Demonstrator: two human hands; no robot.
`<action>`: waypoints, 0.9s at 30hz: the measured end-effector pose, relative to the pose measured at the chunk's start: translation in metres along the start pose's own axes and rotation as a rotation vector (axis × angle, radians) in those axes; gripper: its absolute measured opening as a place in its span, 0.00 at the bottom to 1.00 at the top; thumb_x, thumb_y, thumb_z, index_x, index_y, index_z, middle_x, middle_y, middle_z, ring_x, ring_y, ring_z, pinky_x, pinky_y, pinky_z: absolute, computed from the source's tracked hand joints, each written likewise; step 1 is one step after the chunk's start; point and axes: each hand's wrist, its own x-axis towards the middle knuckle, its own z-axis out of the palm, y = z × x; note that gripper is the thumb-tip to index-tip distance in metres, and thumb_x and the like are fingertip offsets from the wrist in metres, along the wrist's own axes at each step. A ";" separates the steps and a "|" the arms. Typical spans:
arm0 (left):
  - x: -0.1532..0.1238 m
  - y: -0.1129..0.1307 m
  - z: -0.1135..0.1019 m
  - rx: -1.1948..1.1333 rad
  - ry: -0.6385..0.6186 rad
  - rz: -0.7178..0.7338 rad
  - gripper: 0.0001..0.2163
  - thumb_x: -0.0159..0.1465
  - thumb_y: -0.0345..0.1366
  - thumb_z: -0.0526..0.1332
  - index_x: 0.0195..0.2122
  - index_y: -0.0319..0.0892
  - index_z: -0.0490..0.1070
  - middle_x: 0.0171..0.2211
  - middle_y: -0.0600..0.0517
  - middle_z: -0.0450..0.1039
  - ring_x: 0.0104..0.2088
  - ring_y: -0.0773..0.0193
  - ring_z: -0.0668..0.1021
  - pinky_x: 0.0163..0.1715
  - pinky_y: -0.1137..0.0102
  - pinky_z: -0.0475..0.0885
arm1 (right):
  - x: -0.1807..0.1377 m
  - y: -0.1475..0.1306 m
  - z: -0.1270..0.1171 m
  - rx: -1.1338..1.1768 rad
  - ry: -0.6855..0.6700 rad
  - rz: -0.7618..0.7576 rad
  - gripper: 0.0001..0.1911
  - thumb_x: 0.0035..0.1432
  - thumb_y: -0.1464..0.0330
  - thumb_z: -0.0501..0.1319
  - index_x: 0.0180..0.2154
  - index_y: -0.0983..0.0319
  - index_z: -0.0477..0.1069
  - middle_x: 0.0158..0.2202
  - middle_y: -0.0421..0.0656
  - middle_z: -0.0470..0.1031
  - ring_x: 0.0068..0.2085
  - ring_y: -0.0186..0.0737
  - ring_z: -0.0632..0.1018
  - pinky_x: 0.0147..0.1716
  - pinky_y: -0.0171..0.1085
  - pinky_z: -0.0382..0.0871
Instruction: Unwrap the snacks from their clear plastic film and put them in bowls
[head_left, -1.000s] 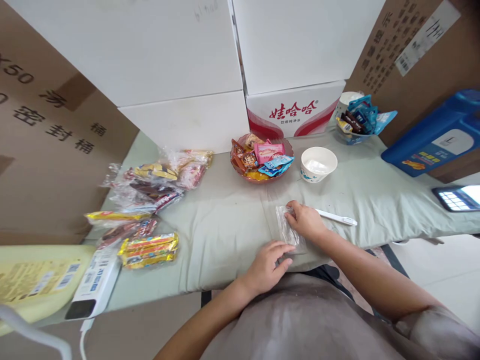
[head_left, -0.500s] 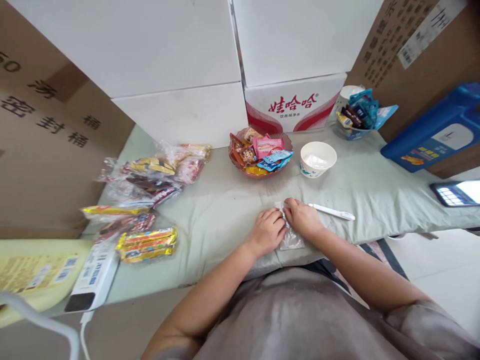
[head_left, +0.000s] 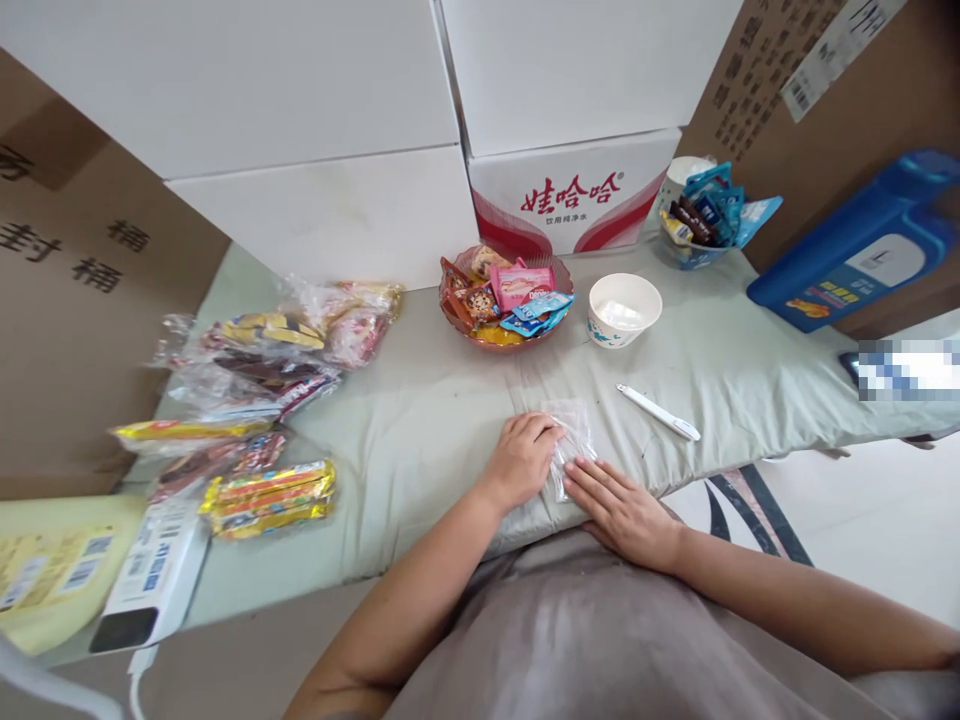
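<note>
A flat, clear plastic bag point(head_left: 571, 420) lies creased on the cloth in front of me. My left hand point(head_left: 523, 458) rests on its left edge, the fingers slightly bent over the plastic and not visibly gripping it. On the bag's lower right part, my right hand point(head_left: 626, 515) is laid flat with its fingers stretched out. To the right of the bag lies a slim white tool that looks like a utility knife point(head_left: 660, 412), untouched. Behind it stands a white paper bowl point(head_left: 625, 312) with something pale inside. A pink glass bowl point(head_left: 506, 345) of wrapped snacks is beside that.
Plastic-packed snacks point(head_left: 277, 350) and a yellow-wrapped bundle point(head_left: 270, 498) lie at left, near a white power bank point(head_left: 154, 575). White cartons point(head_left: 322, 215) wall off the back. A second snack bowl point(head_left: 697, 252) and a blue bottle point(head_left: 862, 240) stand at right.
My right hand has slid toward me along the bag and flattened out. The bag's upper part is now uncovered and looks more spread. The camera view has shifted slightly.
</note>
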 end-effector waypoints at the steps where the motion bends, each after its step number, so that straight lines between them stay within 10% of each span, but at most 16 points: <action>1: 0.000 0.000 0.000 0.004 -0.007 0.004 0.14 0.65 0.28 0.55 0.50 0.45 0.72 0.47 0.48 0.72 0.52 0.55 0.70 0.53 0.57 0.65 | -0.006 -0.003 0.004 -0.021 0.005 0.015 0.26 0.64 0.71 0.53 0.63 0.69 0.59 0.63 0.53 0.63 0.66 0.50 0.60 0.60 0.50 0.61; 11: -0.002 0.001 0.000 0.019 -0.057 0.079 0.13 0.65 0.37 0.59 0.51 0.46 0.72 0.51 0.48 0.72 0.52 0.54 0.70 0.52 0.56 0.62 | 0.002 0.002 -0.015 0.265 0.153 0.068 0.14 0.65 0.74 0.51 0.46 0.60 0.72 0.40 0.45 0.78 0.40 0.39 0.75 0.42 0.44 0.68; 27: -0.007 -0.008 0.005 -0.114 0.112 0.072 0.29 0.63 0.24 0.49 0.66 0.43 0.47 0.59 0.41 0.63 0.60 0.54 0.67 0.55 0.55 0.65 | 0.080 0.050 -0.025 0.104 -0.226 0.577 0.15 0.69 0.63 0.49 0.46 0.61 0.70 0.42 0.46 0.76 0.40 0.40 0.77 0.37 0.34 0.63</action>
